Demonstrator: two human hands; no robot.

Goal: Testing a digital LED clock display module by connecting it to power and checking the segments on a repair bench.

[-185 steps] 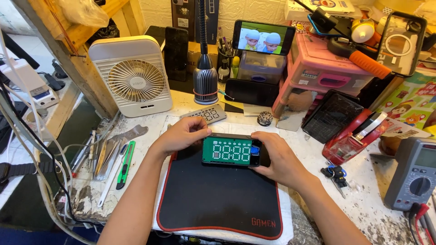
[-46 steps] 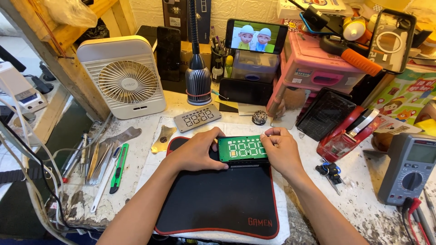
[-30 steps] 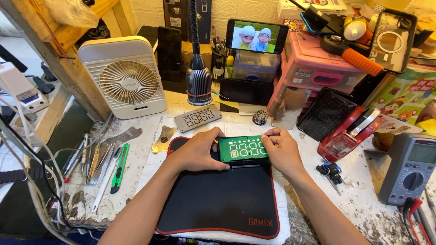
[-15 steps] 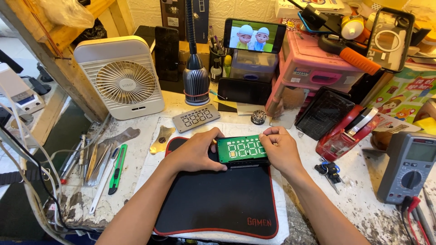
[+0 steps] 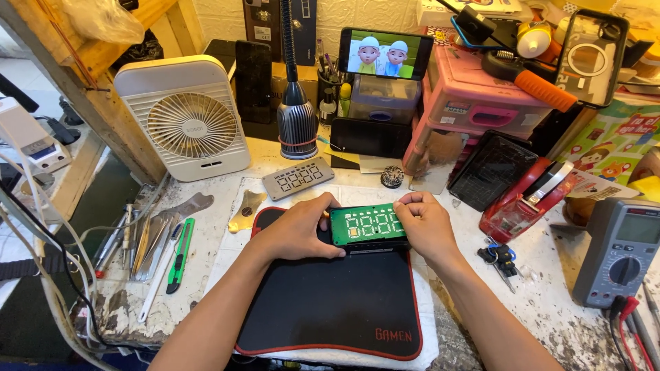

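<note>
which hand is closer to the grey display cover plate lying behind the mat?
Left. The left hand sits just in front of the grey cover plate, gripping the green circuit board. The right hand holds the board's far end, further away.

A single head-worn camera is looking steeply down and forward over a cluttered bench [image 5: 481, 312], sitting close above the mat [image 5: 330, 302] at the near edge, with shelves filling the far side.

my left hand [image 5: 299, 230] covers the left end of the green display board [image 5: 366, 223], and my right hand [image 5: 426, 225] hides its right end. the dark case under it barely shows. the multimeter [image 5: 619, 251] loses its right side to the frame edge.
</note>
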